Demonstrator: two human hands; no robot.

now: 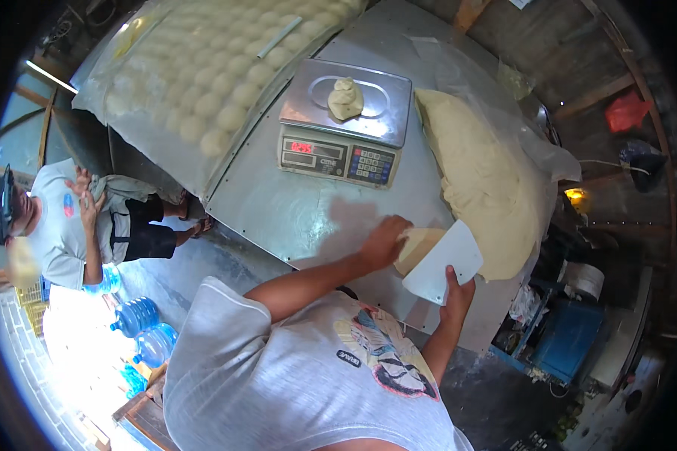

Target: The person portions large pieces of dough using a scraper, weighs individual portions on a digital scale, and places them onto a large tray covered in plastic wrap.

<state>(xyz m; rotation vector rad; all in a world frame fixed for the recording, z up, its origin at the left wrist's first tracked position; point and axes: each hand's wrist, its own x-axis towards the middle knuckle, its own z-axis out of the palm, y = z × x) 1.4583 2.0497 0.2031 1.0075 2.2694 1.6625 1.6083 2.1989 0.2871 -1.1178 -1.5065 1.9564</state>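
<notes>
The left hand (384, 242) lies flat, fingers spread, on a cut dough piece (416, 246) just below the big dough slab (480, 188) on the steel table (278, 210). The right hand (456, 292) grips a white scraper (444, 263) — its blade stands against the piece, touching the slab's lower end. Left of the slab sits a scale (344, 124) with a dough lump (345, 99) on its pan; farther left, dough balls (210, 68) under plastic.

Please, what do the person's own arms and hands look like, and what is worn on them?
Both forearms are bare. The left hand and right hand wear no gloves, rings or watch that can be seen. Short grey T-shirt sleeves end above the elbows; the shirt carries a colourful printed figure.
</notes>
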